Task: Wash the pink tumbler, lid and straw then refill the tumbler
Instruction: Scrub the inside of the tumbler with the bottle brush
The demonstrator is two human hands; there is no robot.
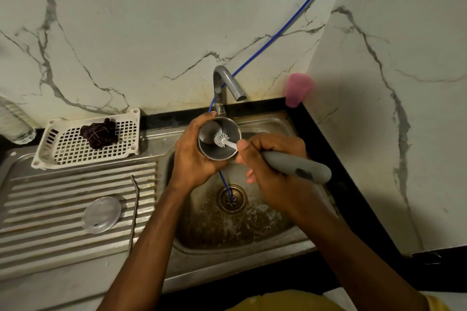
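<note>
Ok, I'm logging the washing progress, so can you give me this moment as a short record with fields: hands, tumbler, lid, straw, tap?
left hand: grips the tumbler from the side, over the sink
right hand: grips the brush by its grey handle
brush head: white bristles inside the tumbler's mouth
lid: flat on the drainboard, apart from the hands
straw: on the drainboard, right of the lid
tap: no water visible running
</note>
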